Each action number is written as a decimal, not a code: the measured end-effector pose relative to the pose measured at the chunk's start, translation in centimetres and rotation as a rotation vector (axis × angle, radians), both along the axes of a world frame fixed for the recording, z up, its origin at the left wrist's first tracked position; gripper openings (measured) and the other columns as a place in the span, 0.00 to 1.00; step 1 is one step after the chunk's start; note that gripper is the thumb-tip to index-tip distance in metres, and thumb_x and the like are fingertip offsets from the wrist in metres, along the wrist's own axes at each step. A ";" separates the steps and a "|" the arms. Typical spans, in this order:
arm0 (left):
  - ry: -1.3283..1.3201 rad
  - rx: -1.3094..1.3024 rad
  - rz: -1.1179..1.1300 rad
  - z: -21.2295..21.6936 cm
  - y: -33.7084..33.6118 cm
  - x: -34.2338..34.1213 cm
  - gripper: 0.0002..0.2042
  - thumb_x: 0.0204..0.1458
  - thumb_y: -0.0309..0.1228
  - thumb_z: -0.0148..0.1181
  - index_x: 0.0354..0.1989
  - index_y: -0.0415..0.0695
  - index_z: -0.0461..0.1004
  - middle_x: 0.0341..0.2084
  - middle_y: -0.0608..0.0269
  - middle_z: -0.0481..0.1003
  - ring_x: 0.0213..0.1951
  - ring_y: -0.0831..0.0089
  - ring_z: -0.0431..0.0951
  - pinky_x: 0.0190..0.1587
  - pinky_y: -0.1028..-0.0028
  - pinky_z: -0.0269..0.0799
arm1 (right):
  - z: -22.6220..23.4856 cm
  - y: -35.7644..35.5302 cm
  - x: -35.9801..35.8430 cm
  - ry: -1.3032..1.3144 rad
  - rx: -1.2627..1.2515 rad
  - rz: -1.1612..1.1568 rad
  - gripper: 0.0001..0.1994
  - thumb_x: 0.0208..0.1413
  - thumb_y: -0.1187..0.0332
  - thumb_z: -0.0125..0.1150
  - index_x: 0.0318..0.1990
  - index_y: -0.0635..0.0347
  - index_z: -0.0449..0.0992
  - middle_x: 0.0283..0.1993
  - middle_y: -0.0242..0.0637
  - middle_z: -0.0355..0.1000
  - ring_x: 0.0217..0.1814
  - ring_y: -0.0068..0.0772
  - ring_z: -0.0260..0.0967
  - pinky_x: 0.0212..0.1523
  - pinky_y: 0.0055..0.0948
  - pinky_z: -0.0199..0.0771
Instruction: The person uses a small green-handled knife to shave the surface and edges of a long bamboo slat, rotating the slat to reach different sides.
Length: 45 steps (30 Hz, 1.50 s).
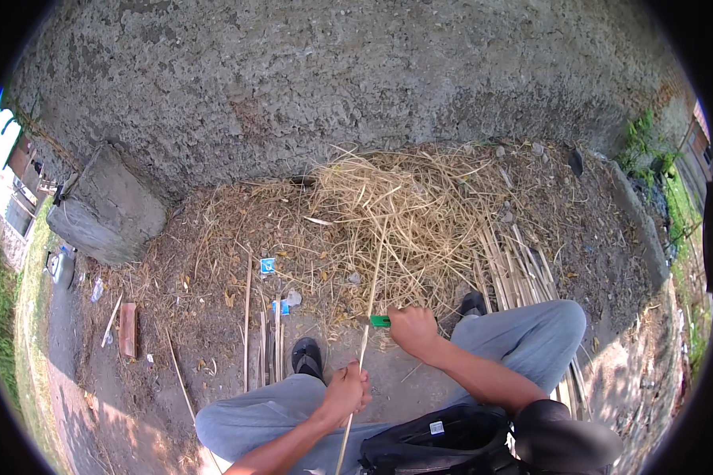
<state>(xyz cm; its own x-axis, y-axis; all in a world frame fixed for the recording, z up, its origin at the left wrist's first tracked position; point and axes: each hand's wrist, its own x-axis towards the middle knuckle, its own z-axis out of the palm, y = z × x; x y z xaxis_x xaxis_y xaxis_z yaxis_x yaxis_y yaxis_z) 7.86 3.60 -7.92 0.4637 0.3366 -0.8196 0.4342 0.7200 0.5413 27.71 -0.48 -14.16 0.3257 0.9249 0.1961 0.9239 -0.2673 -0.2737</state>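
Note:
My left hand is closed around a long, thin pale strip, which looks like split bamboo. It runs from between my knees up toward a heap of shavings. In my closed right hand is a green-handled knife, probably a box cutter. The knife's tip meets the strip a little above my left hand; how far its blade is out is too small to tell. My knees are bent on both sides of the work.
Several flat strips lie beside my right leg, and more strips by my left foot. A rough wall rises beyond the heap. Farther left stand a concrete block and a red brick. Blue wrappers litter the ground.

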 end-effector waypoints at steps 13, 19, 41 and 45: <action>-0.016 -0.040 -0.241 -0.5 -3.1 -2.8 0.21 0.66 0.48 0.34 0.25 0.48 0.59 0.12 0.75 0.54 0.10 0.81 0.52 0.10 0.74 0.48 | -4.1 -0.4 10.7 0.071 -0.207 -0.371 0.07 0.50 0.70 0.56 0.31 0.63 0.80 0.29 0.50 0.77 0.33 0.53 0.78 0.35 0.47 0.79; 0.080 0.014 -0.331 -0.2 -2.6 -2.6 0.21 0.66 0.47 0.33 0.25 0.47 0.60 0.12 0.75 0.54 0.11 0.80 0.53 0.11 0.74 0.49 | -7.1 -0.4 13.1 0.071 -0.217 -0.475 0.06 0.42 0.71 0.66 0.28 0.63 0.79 0.32 0.52 0.77 0.37 0.54 0.78 0.39 0.46 0.79; -0.051 -0.311 -0.150 -2.0 0.9 -2.1 0.20 0.68 0.48 0.34 0.27 0.48 0.59 0.10 0.75 0.53 0.09 0.81 0.51 0.10 0.77 0.46 | -6.6 1.1 13.9 0.496 -0.090 -0.485 0.12 0.49 0.66 0.59 0.26 0.70 0.77 0.26 0.59 0.73 0.31 0.58 0.75 0.35 0.49 0.75; -0.139 -0.358 -0.119 -2.3 2.0 -1.6 0.20 0.67 0.47 0.35 0.26 0.49 0.59 0.09 0.75 0.53 0.08 0.82 0.50 0.09 0.77 0.45 | -0.1 1.7 7.3 0.301 -0.167 -0.212 0.10 0.46 0.70 0.59 0.36 0.63 0.79 0.29 0.54 0.76 0.34 0.56 0.77 0.39 0.48 0.78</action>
<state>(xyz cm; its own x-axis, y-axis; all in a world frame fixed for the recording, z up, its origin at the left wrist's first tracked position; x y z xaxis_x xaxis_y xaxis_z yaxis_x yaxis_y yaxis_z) 6.26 5.62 -10.17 0.5973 -0.0223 -0.8017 0.4664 0.8228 0.3247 35.05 1.24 -14.23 0.5331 0.8419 -0.0843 0.7283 -0.5073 -0.4607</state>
